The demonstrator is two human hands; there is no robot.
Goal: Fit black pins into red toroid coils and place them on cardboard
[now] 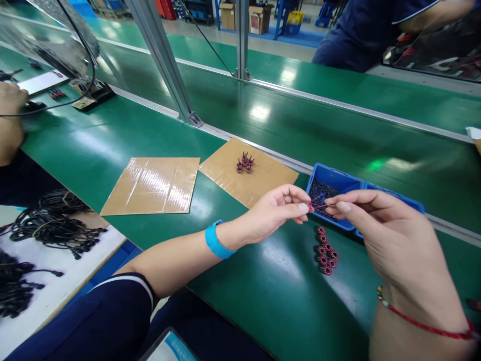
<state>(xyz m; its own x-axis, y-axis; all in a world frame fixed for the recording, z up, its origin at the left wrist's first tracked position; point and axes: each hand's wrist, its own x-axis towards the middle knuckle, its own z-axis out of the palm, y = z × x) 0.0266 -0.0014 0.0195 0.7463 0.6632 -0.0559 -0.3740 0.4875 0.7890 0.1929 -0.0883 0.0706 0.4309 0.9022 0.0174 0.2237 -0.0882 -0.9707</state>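
My left hand [283,206], with a blue band at its wrist, pinches a small ring coil [310,206] wound with red wire. Thin wire leads run from the coil toward my right hand [379,220]. Between thumb and forefinger, that hand grips a thin dark piece [329,204] at the lead ends; its exact kind is too small to tell. Behind the hands stands a blue bin [338,173] with many short black tube pieces [323,189]. Several red-wound ring coils [326,253] lie grouped on the green bench below the bin.
More coils [245,164] with dark upright leads rest on a cardboard sheet [270,173]; another cardboard sheet [154,185] lies left. A metal post [161,55] rises at the bench's back edge. Black cable bundles [52,220] are at lower left. Co-workers' arms show left and across.
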